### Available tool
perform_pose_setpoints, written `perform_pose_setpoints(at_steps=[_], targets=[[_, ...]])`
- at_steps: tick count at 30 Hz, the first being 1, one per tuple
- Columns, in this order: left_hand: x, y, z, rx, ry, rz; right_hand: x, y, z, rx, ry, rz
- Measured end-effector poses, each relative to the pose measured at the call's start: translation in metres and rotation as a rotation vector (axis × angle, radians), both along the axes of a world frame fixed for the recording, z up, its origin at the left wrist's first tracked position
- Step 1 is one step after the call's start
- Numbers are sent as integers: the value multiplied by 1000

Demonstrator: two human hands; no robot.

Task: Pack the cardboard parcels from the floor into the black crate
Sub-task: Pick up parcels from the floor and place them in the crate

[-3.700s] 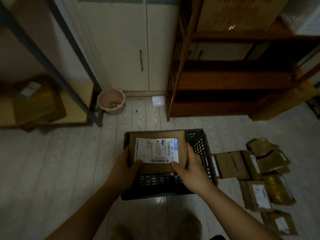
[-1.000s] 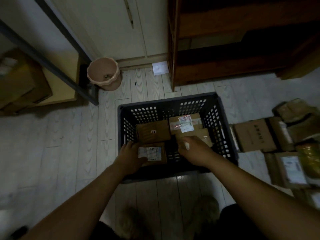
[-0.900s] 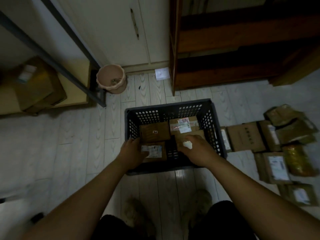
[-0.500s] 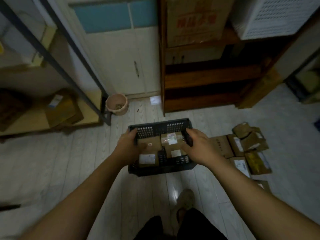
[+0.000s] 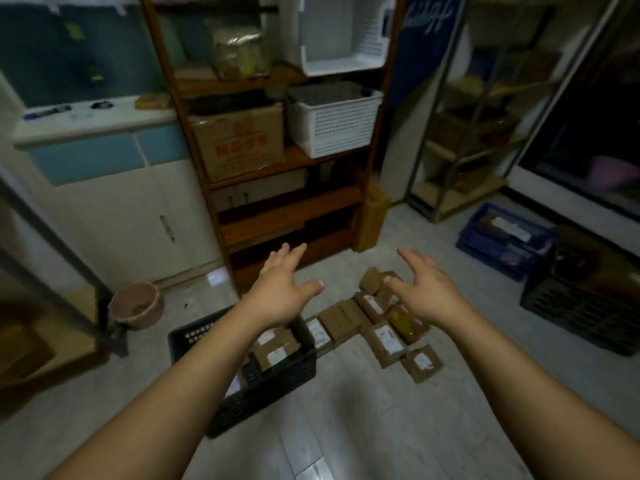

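The black crate (image 5: pixel 273 386) stands on the floor below my left forearm, with several brown cardboard parcels (image 5: pixel 277 351) inside it. More cardboard parcels (image 5: pixel 384 336) with white labels lie on the floor to the crate's right. My left hand (image 5: pixel 282 292) and my right hand (image 5: pixel 426 289) are both raised in the air well above the floor, fingers spread, holding nothing. My right hand hovers over the floor parcels and hides part of that group.
A wooden shelf unit (image 5: pixel 291 209) stands behind the crate, carrying a cardboard box and white baskets (image 5: pixel 332 124). A pink pot (image 5: pixel 136 304) sits at the left by a metal rack leg. A blue crate (image 5: pixel 505 240) and a dark crate (image 5: pixel 581 306) stand at the right.
Both hands left the crate's rim and rose with fingers spread. The view lifted and swung right, so the crate now sits lower left and more of the room shows.
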State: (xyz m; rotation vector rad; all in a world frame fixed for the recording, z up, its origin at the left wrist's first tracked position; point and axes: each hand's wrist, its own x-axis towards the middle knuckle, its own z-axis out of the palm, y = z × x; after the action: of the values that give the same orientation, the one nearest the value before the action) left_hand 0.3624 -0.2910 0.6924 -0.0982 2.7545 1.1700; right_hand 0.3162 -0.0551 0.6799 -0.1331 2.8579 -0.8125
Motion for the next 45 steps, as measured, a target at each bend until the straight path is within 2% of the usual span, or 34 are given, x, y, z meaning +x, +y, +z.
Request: perform_pose_setpoints(at_steps=[7,12,16,22,31,36,41,45], targets=[[-22,144,31,-11,52,-133,14,132,31,82,53,-32],[-40,251,23,75,5,-156,15,244,37,141,35,-37],[-51,302,13,80,-19,-145,1,303,33,105,16,-50],[-94,316,-12,72,-71,-69,-57,331,0,33,-28,-10],[-231,338,-60,188,-165,-23,-183,351,-30,110,-157,1],[-283,354,-70,212,-200,-17,-243,354,-34,86,-183,33],[-314,360,-92,226,-224,93,-298,358,-53,59,-236,137],[-336,371,-121,236,-241,277,-352,372,-77,56,-294,269]])
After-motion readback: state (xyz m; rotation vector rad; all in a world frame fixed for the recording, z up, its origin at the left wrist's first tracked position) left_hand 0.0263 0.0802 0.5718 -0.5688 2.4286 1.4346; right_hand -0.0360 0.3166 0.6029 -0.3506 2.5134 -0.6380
